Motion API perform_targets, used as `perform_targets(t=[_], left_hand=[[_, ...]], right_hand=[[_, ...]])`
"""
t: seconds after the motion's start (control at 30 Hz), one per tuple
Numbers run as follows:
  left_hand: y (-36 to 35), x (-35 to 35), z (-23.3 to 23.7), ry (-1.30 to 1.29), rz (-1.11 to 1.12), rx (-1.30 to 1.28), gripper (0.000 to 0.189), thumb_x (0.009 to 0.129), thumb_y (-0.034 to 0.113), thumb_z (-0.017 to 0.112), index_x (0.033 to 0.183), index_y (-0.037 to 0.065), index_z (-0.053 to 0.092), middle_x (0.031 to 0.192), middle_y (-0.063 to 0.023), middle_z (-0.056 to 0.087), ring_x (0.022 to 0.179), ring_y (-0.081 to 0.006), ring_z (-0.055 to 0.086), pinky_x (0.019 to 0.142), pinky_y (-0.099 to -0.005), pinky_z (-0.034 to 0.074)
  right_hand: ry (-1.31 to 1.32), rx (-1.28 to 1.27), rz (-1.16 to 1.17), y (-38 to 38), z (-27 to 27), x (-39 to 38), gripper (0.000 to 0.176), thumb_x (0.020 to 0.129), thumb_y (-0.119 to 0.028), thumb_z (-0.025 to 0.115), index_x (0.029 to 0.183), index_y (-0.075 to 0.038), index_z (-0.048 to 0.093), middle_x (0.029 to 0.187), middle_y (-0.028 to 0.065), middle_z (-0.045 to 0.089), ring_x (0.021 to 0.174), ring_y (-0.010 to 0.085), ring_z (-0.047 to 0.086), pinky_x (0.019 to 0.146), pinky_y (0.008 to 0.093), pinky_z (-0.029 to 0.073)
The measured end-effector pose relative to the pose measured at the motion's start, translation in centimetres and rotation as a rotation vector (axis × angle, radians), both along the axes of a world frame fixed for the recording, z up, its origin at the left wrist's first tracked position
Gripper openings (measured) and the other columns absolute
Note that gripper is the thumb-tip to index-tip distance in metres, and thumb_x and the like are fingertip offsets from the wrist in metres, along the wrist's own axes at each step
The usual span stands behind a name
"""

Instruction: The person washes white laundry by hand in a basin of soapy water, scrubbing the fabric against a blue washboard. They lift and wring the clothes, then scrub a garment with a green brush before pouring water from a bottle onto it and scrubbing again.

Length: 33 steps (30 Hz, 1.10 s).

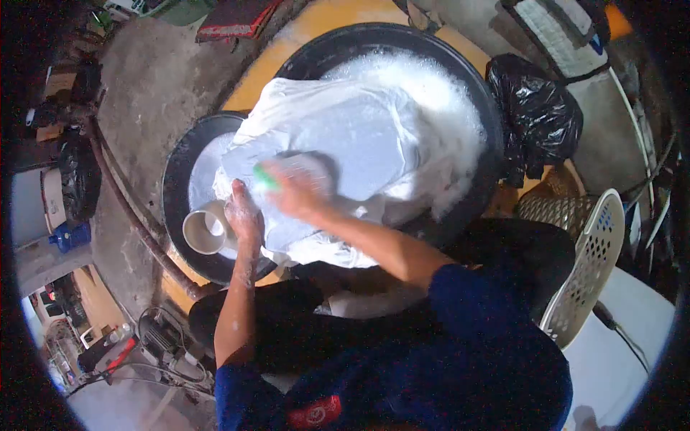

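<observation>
White wet cloth (345, 136) lies spread across a large black tub (496, 136) and reaches over the rim of a smaller black basin (172, 179). My right hand (295, 190), a little blurred, is closed on a green brush (266, 177) and presses it on the cloth. At the cloth's left edge is my left hand (243, 212), wet with suds, its fingers gathered on the fabric. Beside it a cream cup (199, 232) sits in the smaller basin. White foam (445, 93) fills the far right part of the large tub.
A black plastic bag (543, 118) stands right of the large tub. A cream perforated basket (596, 251) is at the lower right. On the left, a brown pipe (122, 201) runs along the concrete floor (144, 93). A motor (158, 334) sits at the lower left.
</observation>
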<state>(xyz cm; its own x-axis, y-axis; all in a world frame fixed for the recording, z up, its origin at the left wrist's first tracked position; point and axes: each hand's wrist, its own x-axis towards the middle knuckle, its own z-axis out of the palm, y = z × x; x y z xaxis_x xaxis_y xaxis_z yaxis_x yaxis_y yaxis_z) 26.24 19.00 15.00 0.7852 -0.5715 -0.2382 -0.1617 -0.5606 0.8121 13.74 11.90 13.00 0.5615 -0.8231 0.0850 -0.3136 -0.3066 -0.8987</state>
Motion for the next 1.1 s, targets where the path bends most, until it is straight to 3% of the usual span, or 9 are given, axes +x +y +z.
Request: perform_targets(t=[0.3,0.33,0.4,0.5,0.57,0.8,0.9,1.0,1.1], left_hand=[[-1.5,-0.8,0.1,0.028,0.070,-0.133,0.049,0.083,0.047,0.045,0.070,0.000,0.049,0.064,-0.0025,0.045,0.062,-0.0140,0.038,0.058,-0.0306,0.034],[-2.1,-0.4,-0.1,0.106,0.059,-0.162,0.047,0.084,0.046,0.043,0.077,0.000,0.051,0.069,-0.0030,0.048,0.065,-0.0138,0.040,0.060,-0.0301,0.036],[-0.6,0.3,-0.7,0.273,0.049,-0.164,0.045,0.086,0.042,0.041,0.091,-0.001,0.055,0.079,-0.0040,0.053,0.070,-0.0135,0.044,0.066,-0.0289,0.038],[-1.3,-1.1,0.3,0.230,0.143,-0.249,0.042,0.085,0.041,0.044,0.075,0.001,0.051,0.065,-0.0008,0.044,0.063,-0.0119,0.040,0.057,-0.0289,0.036],[-1.4,-0.7,0.1,0.098,0.074,-0.149,0.040,0.085,0.040,0.045,0.071,0.002,0.049,0.064,0.0004,0.042,0.061,-0.0114,0.037,0.056,-0.0292,0.034],[-1.1,-0.1,0.0,-0.201,-0.059,0.105,0.046,0.086,0.042,0.042,0.070,0.000,0.047,0.064,-0.0014,0.042,0.061,-0.0128,0.035,0.057,-0.0293,0.034],[-1.2,-1.1,0.1,0.090,0.080,-0.145,0.049,0.087,0.043,0.040,0.074,-0.003,0.049,0.066,-0.0036,0.044,0.063,-0.0142,0.037,0.059,-0.0308,0.035],[-1.6,-1.2,0.8,0.012,0.102,0.007,0.051,0.087,0.043,0.039,0.077,-0.005,0.050,0.066,-0.0058,0.046,0.064,-0.0153,0.038,0.060,-0.0327,0.035],[-1.4,-0.2,-1.1,-0.089,0.039,-0.057,0.051,0.087,0.042,0.038,0.076,-0.006,0.051,0.064,-0.0075,0.047,0.062,-0.0166,0.038,0.061,-0.0346,0.036]], right_hand=[[0.211,0.072,-0.276,-12.8,-9.0,-9.5,0.026,0.078,-0.022,0.053,0.095,-0.002,0.054,0.070,0.0129,0.055,0.064,0.0233,0.053,0.062,0.0347,0.044],[0.634,-0.542,-0.119,-9.2,-10.7,-3.9,0.035,0.077,-0.022,0.054,0.106,-0.003,0.048,0.087,0.0149,0.057,0.083,0.0217,0.053,0.078,0.0380,0.040],[-0.035,-0.220,-0.009,0.3,-14.1,6.6,0.041,0.074,-0.022,0.057,0.109,-0.003,0.048,0.092,0.0134,0.055,0.085,0.0252,0.051,0.082,0.0393,0.037],[0.376,-0.856,-0.330,-6.2,-10.4,0.6,0.042,0.074,-0.024,0.057,0.110,-0.005,0.047,0.078,0.0132,0.056,0.073,0.0253,0.053,0.070,0.0381,0.043],[0.198,-0.078,-0.478,-16.0,-10.2,-8.5,0.030,0.078,-0.023,0.053,0.100,-0.002,0.050,0.069,0.0135,0.055,0.058,0.0244,0.052,0.053,0.0369,0.044],[0.059,0.001,0.099,-4.0,-6.7,6.1,0.043,0.073,-0.026,0.055,0.110,-0.005,0.048,0.091,0.0138,0.057,0.085,0.0275,0.053,0.080,0.0421,0.038],[-0.063,-0.581,-0.366,-8.3,-7.0,1.1,0.028,0.073,-0.022,0.053,0.095,-0.005,0.055,0.079,0.0102,0.056,0.073,0.0252,0.052,0.071,0.0415,0.040],[0.238,0.157,-0.580,-18.8,-7.8,-11.7,0.032,0.074,-0.017,0.055,0.100,-0.001,0.049,0.080,0.0131,0.056,0.070,0.0248,0.054,0.063,0.0382,0.044],[0.273,-0.253,-0.396,-18.1,-13.4,-8.2,0.042,0.076,-0.024,0.055,0.112,-0.004,0.046,0.090,0.0175,0.057,0.078,0.0254,0.057,0.069,0.0373,0.045]])
